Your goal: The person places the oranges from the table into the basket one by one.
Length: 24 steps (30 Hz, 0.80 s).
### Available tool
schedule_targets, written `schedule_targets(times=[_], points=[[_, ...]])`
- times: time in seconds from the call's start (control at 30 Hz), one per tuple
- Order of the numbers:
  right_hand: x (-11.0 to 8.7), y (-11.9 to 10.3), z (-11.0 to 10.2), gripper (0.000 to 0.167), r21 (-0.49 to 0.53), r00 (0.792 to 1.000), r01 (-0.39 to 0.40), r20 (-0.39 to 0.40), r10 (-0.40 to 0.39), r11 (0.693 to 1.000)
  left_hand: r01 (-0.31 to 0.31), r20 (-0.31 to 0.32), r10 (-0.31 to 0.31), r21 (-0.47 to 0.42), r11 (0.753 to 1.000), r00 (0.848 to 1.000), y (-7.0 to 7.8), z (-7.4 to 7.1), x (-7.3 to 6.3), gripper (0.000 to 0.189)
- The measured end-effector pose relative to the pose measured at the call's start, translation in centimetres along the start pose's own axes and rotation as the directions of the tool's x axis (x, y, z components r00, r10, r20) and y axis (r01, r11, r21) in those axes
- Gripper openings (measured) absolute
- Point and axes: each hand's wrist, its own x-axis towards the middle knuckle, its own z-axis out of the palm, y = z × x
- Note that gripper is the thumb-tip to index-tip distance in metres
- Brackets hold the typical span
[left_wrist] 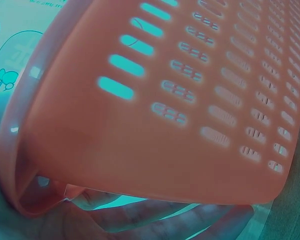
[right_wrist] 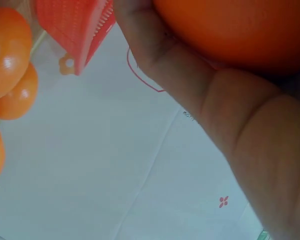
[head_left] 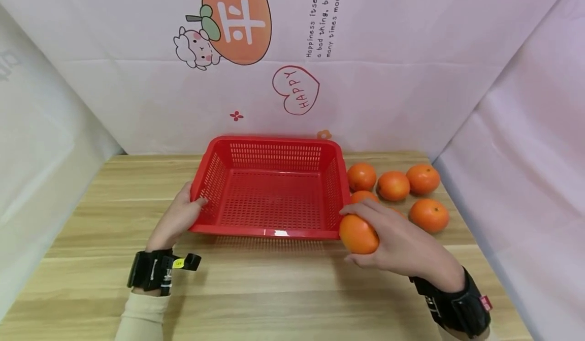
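Observation:
A red plastic basket [head_left: 274, 233] with slotted walls stands on the wooden table, nothing inside it. My left hand [head_left: 180, 214] grips its left rim, thumb over the edge; in the left wrist view the other fingers [left_wrist: 155, 220] lie along the outside of the basket wall [left_wrist: 115, 150]. At the basket's front right corner my right hand [head_left: 388, 237] holds an orange [head_left: 358, 234] between thumb and fingers. The same orange [right_wrist: 240, 30] fills the top of the right wrist view. Part of the right hand's grip is hidden behind the fruit.
Several more oranges [head_left: 428, 215] lie on the table [head_left: 274, 290] to the right of the basket, partly behind my right hand. A white printed cloth [head_left: 388, 97] hangs behind the table, with white cloth at both sides.

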Motion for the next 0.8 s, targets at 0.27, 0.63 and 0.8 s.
schedule_targets(times=[0.27,0.63,0.8], points=[[1.3,-0.9,-0.5,0.072,-0.016,1.0,0.008,-0.007,-0.008,1.0,-0.004,0.003,0.004,0.003,1.0,1.0,-0.1,0.0,0.0,0.061],[2.9,-1.6,-0.7,0.071,-0.011,1.0,-0.024,0.006,0.024,1.0,-0.009,0.005,0.009,-0.005,1.0,1.0,0.0,0.1,0.1,0.061],[3.4,-1.8,-0.6,0.072,-0.008,1.0,-0.01,0.003,0.01,1.0,-0.003,-0.003,0.003,0.008,1.0,1.0,-0.1,-0.1,0.3,0.061]])
